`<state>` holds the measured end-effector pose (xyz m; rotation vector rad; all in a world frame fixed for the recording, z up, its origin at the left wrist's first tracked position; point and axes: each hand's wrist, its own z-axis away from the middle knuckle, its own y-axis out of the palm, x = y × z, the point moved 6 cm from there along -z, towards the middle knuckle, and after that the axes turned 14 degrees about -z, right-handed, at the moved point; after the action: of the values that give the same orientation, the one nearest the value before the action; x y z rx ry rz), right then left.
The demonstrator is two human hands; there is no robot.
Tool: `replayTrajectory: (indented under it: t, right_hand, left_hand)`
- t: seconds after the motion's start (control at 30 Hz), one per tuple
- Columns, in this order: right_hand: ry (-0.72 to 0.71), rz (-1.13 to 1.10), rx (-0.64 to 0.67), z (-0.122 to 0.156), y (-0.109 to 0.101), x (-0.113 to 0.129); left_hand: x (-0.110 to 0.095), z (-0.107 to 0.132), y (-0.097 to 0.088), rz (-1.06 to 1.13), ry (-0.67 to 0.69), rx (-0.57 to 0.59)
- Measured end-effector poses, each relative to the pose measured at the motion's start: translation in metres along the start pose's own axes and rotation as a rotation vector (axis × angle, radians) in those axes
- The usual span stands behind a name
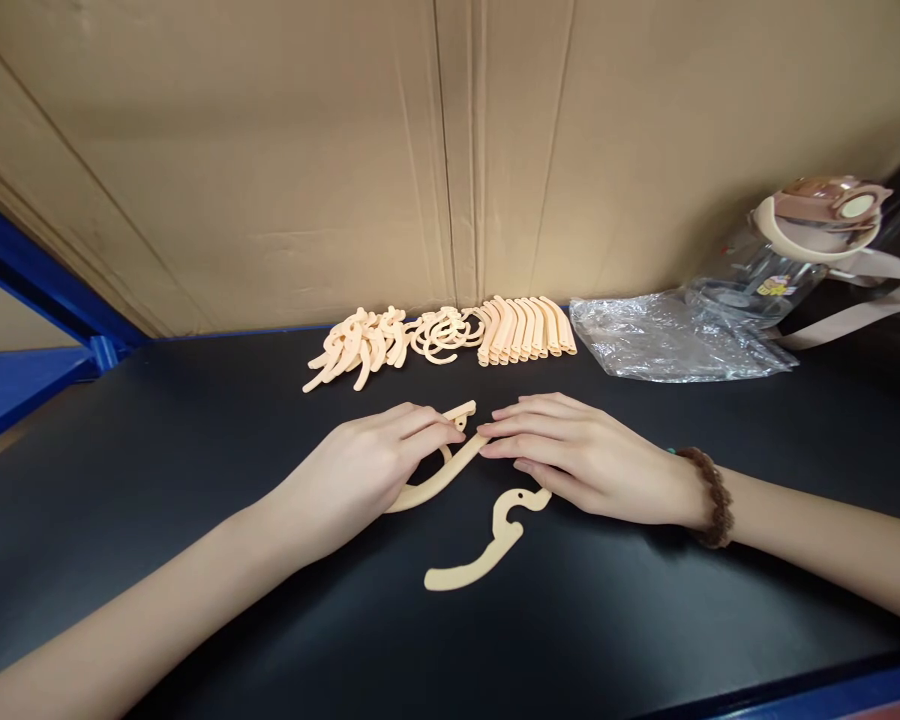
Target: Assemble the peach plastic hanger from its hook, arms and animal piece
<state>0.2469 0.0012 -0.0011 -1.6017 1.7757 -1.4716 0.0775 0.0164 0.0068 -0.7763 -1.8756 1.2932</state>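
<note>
A long, curved beige plastic strip (446, 477) lies between my hands just above the dark tabletop. My left hand (379, 455) is closed round its left part, which its fingers partly hide. A thin curved bit and a short end with a hole (460, 422) show beside those fingers. At the strip's upper right end are the fingertips of my right hand (592, 455), pressed together on it. Below my right hand lies a hook-shaped beige plastic piece (504, 530) with a small hole; its right tip runs under the hand.
Along the back lie a pile of beige hook-shaped pieces (356, 340), several thin curved rings (446, 330) and a neat row of curved strips (525, 328). Right of them are a clear plastic bag (675, 335) and a strapped drink bottle (795, 250). Cardboard (307, 160) stands behind.
</note>
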Motion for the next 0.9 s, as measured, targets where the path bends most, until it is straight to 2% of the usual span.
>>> replayTrajectory:
  t: [0.27, 0.5, 0.73, 0.9]
  right_hand:
    - [-0.084, 0.014, -0.008, -0.004, -0.003, 0.006]
    - [-0.092, -0.115, -0.012, -0.002, -0.003, 0.013]
    - [-0.092, -0.069, 0.016, -0.002, -0.002, 0.014]
    - [-0.080, -0.036, 0.058, 0.000, -0.006, 0.008]
  left_hand:
    - [0.004, -0.002, -0.006, -0.295, -0.046, -0.053]
    - [0.002, -0.003, -0.008, -0.334, 0.031, -0.018]
    - [-0.003, -0.005, -0.004, -0.446, 0.101, 0.044]
    - [-0.004, -0.008, -0.007, -0.438, 0.084, 0.041]
